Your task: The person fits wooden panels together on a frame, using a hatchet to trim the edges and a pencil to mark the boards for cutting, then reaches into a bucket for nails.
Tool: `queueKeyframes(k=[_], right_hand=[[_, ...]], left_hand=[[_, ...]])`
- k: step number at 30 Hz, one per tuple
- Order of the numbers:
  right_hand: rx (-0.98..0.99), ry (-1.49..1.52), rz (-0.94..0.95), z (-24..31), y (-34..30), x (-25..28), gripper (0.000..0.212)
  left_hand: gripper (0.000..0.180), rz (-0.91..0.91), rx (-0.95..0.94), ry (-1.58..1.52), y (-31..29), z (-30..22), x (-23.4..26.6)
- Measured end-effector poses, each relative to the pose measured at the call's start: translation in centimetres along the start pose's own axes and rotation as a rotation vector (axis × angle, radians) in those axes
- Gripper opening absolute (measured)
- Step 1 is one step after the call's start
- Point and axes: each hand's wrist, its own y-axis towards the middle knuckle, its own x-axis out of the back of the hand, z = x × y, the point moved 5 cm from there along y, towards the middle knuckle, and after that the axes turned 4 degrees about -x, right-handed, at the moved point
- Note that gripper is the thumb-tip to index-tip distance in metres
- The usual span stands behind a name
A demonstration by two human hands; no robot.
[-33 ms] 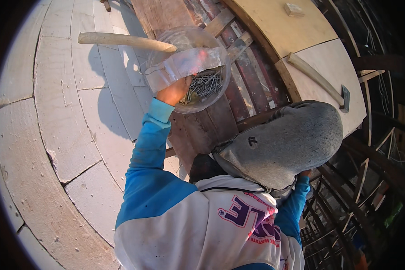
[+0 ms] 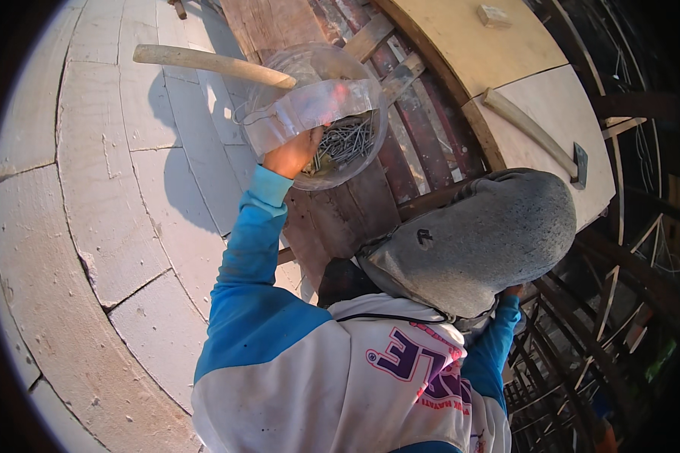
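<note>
My left hand (image 2: 293, 155) is at the near left side of a clear plastic bucket (image 2: 376, 151). Its fingers disappear behind a whitish translucent band across the bucket, so their grip is hidden. Grey nails (image 2: 349, 140) lie in a heap inside, just right of that hand. A pale wooden handle (image 2: 211, 66) sticks out of the bucket toward the left; whatever its other end carries does not show. Only a sliver of my right hand (image 2: 514, 290) appears, below my bent knee, its fingers out of sight.
A tool with a curved wooden handle (image 2: 533, 132) and metal head lies on the pale panel at right. Past it, a small wood block (image 2: 493, 16) rests on a yellowish board. White planks (image 2: 113, 226) spread leftward. Gaps show between reddish slats (image 2: 419, 132); dark framework drops away at right.
</note>
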Motion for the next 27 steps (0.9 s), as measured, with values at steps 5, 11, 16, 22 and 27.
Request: queueKeyframes(k=[5,11,16,22,27], right_hand=[[0.03,-0.021,0.012,0.4,0.1,0.0,0.041],[0.071,-0.038,0.031,0.8,-0.4,-0.3,0.041],[0.121,-0.026,0.059,1.2,-0.8,-0.9,0.042],[-0.013,0.15,0.095,0.3,-0.7,-1.4,0.041],[0.222,-0.155,0.021,0.0,-0.2,-0.6,0.04]], left_hand=[[0.032,0.493,0.176,-0.369,-0.8,0.6,-3.6],[0.034,0.736,-0.064,-0.042,0.4,-0.2,-5.4],[0.033,0.74,-0.016,-0.06,0.6,0.5,-6.2],[0.027,0.721,-0.176,0.018,1.1,-1.1,-5.4],[0.026,1.015,-0.108,0.202,0.7,-0.7,-4.5]])
